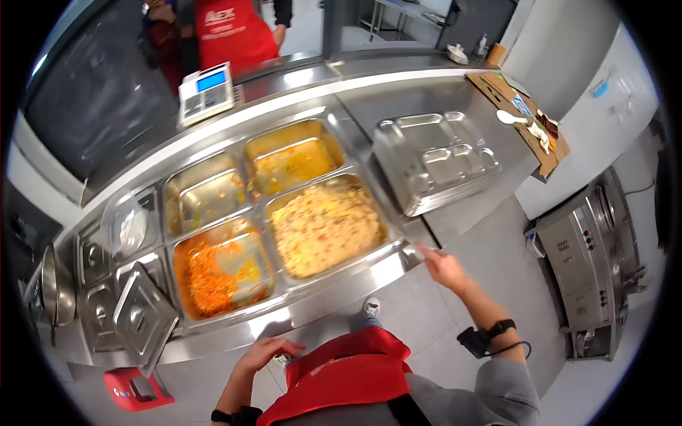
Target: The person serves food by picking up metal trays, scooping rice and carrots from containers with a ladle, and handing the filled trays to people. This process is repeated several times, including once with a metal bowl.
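My left hand [272, 352] hangs in front of the red apron [341, 383], close to the counter's front edge, fingers stretched and nothing visible in them. Slightly blurred, my right hand [446, 270] is by the counter's front right corner with its index finger extended; no held thing shows. Ahead is a pan of yellow fried rice with small brown bits [323, 227]. Left of it, a pan holds shredded orange food [213, 280], partly used up. Behind them sit a pan with yellow food in liquid [295, 163] and a nearly bare pan [206, 199].
Stacked steel compartment trays [433, 160] stand right of the pans. A digital scale [206, 92] is on the back ledge. A steel lid [142, 316] leans at left, near a red stool [135, 389]. Cardboard [522, 117] bears a white spoon [510, 118]. A person in a red apron [234, 35] appears beyond.
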`<act>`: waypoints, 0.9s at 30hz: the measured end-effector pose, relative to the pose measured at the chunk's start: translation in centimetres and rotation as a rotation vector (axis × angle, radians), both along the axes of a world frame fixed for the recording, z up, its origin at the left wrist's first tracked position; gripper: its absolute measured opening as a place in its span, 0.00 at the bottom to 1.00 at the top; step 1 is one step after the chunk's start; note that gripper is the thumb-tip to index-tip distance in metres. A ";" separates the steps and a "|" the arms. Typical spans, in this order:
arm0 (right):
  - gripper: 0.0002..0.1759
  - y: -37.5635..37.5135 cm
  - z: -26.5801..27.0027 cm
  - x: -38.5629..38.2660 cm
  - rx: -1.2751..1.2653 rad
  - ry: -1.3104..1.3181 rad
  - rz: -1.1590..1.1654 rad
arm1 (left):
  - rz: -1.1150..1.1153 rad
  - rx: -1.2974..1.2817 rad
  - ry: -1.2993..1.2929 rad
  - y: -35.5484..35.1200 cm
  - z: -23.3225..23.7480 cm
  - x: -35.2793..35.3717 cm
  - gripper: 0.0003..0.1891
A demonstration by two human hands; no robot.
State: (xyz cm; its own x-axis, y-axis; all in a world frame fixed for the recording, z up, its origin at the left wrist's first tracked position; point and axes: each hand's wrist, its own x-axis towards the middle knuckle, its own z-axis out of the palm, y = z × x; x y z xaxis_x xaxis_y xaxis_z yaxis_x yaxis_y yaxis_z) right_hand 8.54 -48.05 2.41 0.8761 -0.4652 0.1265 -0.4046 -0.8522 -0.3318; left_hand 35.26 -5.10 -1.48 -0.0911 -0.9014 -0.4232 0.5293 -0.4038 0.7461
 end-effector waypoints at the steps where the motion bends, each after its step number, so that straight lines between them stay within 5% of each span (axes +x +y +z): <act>1: 0.30 -2.1 0.7 -1.0 0.044 0.010 -0.020 | 0.120 -0.016 0.022 -3.8 1.0 -1.1 0.22; 2: 0.30 -2.8 0.0 -0.1 0.015 0.304 -0.033 | 0.241 -0.032 0.043 -7.5 1.9 -2.1 0.22; 4: 0.33 -5.5 0.1 -0.2 0.040 0.154 0.102 | 0.247 -0.042 0.048 -13.8 4.0 -3.2 0.14; 8: 0.37 -13.6 7.3 1.7 -0.259 -0.100 0.019 | 0.256 -0.044 0.021 -22.6 6.2 -4.3 0.13; 10: 0.29 -18.6 8.6 2.7 -0.364 -0.057 0.043 | 0.249 -0.054 0.024 -26.8 7.2 -5.2 0.14; 14: 0.16 -24.9 8.3 2.7 -0.034 0.059 0.354 | 0.255 -0.066 0.049 -33.6 8.9 -5.9 0.16; 20: 0.09 -21.5 12.1 2.3 -0.079 -0.410 0.387 | 0.437 -0.054 0.175 -41.9 9.1 -5.3 0.23; 23: 0.11 -17.6 12.9 0.6 -0.096 -0.336 0.385 | 0.628 0.088 0.365 -45.3 10.1 -5.3 0.21; 27: 0.18 -15.8 12.3 0.2 -0.215 -0.427 0.500 | 0.760 0.079 0.093 -45.7 10.2 -4.7 0.15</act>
